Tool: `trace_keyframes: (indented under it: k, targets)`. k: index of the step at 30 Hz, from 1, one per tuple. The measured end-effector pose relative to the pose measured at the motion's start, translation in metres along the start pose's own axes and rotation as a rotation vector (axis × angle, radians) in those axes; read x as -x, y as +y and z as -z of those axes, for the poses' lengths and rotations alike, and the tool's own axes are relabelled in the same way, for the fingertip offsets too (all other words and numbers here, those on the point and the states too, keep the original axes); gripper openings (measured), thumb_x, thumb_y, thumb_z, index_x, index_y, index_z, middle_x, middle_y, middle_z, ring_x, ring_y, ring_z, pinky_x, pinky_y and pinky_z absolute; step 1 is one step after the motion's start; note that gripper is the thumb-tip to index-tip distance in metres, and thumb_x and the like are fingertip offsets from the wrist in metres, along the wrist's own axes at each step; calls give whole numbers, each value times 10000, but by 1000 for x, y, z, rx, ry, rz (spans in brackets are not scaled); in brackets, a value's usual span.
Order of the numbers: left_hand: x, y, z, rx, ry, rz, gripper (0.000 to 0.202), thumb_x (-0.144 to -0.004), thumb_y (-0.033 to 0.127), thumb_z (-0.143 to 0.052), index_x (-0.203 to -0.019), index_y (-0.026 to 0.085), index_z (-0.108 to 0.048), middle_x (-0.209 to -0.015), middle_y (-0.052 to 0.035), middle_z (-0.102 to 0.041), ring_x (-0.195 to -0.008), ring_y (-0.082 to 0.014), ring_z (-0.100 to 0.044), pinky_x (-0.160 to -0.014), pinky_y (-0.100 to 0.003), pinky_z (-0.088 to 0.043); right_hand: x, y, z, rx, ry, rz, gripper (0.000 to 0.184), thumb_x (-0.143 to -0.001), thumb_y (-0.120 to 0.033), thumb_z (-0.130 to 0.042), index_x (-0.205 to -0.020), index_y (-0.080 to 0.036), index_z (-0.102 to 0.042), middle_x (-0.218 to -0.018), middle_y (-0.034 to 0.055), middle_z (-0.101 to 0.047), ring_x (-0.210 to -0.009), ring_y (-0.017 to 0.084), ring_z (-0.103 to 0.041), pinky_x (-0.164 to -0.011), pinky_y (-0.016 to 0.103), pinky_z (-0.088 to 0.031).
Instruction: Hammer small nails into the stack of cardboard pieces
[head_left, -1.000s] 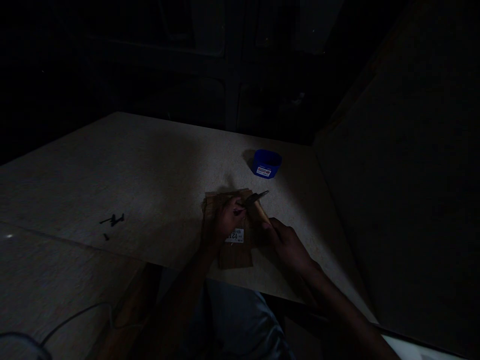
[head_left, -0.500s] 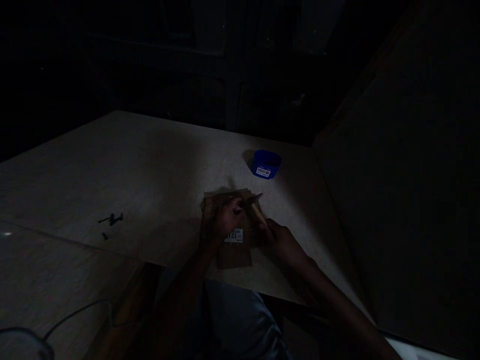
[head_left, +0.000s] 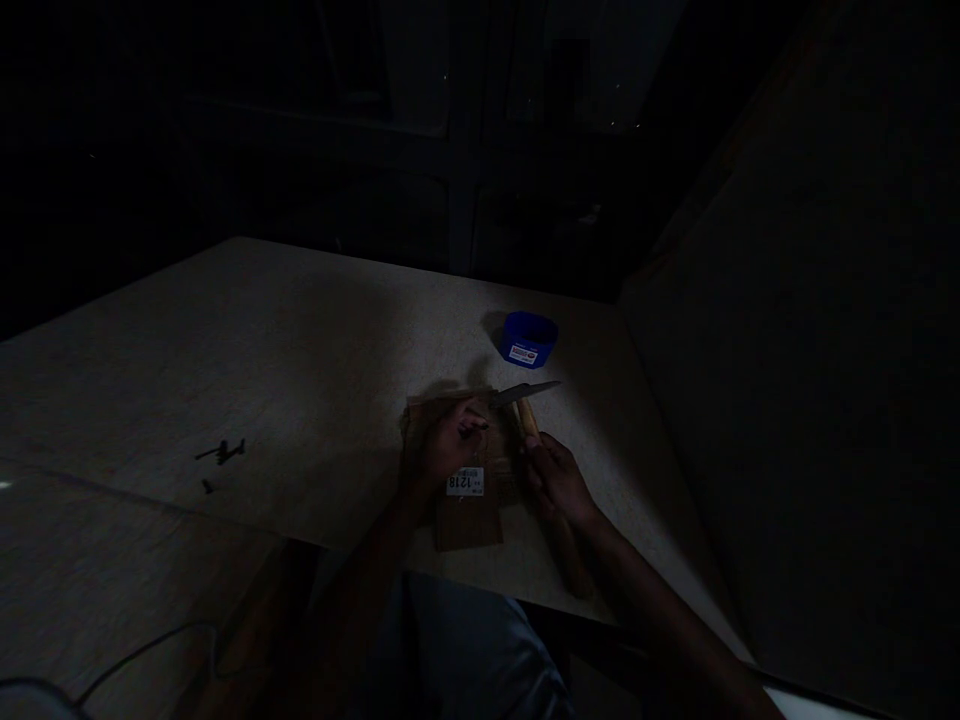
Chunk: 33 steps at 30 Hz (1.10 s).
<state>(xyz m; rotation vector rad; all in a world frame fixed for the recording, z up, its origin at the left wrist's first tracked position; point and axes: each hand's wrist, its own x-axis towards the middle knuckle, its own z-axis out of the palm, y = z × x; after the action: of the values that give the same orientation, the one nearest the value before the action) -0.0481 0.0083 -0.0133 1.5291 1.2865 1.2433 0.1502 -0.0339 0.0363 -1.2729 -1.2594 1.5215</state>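
Observation:
My right hand (head_left: 559,480) is closed around the wooden handle of a hammer (head_left: 528,415). Its metal head sits just right of my left hand, apart from it, and the handle's lower end runs toward the table's front edge. With thumb and fingers pinched together, my left hand (head_left: 454,438) rests over a brown stack of flat pieces (head_left: 469,525), cardboard or wood. A small dark tip shows at the fingers, too dim to name. The stack carries a white label (head_left: 465,482) reading 1218.
Beyond the hammer stands an open blue container (head_left: 529,340) with a label. Several dark screws or nails (head_left: 223,452) lie on the pale table (head_left: 300,350) at left. A cable (head_left: 150,650) curves at lower left; a dark panel (head_left: 810,400) rises at right.
The hammer's head has shifted right, away from my left hand, and more of its handle now shows below my right hand. My left hand stays in about the same place on the stack.

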Motion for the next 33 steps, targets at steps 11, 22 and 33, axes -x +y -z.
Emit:
trace_keyframes:
  k: [11, 22, 33]
  targets:
    - [-1, 3, 5, -185, -52, -52, 246, -809, 222, -680, -1049, 212, -733, -954, -49, -756, -862, -190, -702, -810, -335, -575, -16, 15, 17, -306, 10, -128, 482, -750, -661, -671, -890, -225, -523, -428, -136, -414, -242, 52, -264, -237, 174, -240]
    - [-3, 10, 3, -291, -28, -166, 141, -880, 238, -649, -917, 225, -785, -972, -61, -752, -961, -215, -688, -911, -378, -543, -18, 15, 14, -303, -90, -126, 495, -733, -661, -686, -875, -221, -507, -427, -129, -474, -216, 55, -300, -219, 173, -260]
    - [-1, 8, 1, -331, -31, -156, 146, -865, 202, -658, -958, 212, -770, -1015, -75, -742, -977, -216, -686, -926, -379, -537, -17, 10, 16, -261, -82, -120, 475, -754, -643, -675, -876, -212, -517, -443, -122, -485, -230, 47, -310, -226, 164, -260]
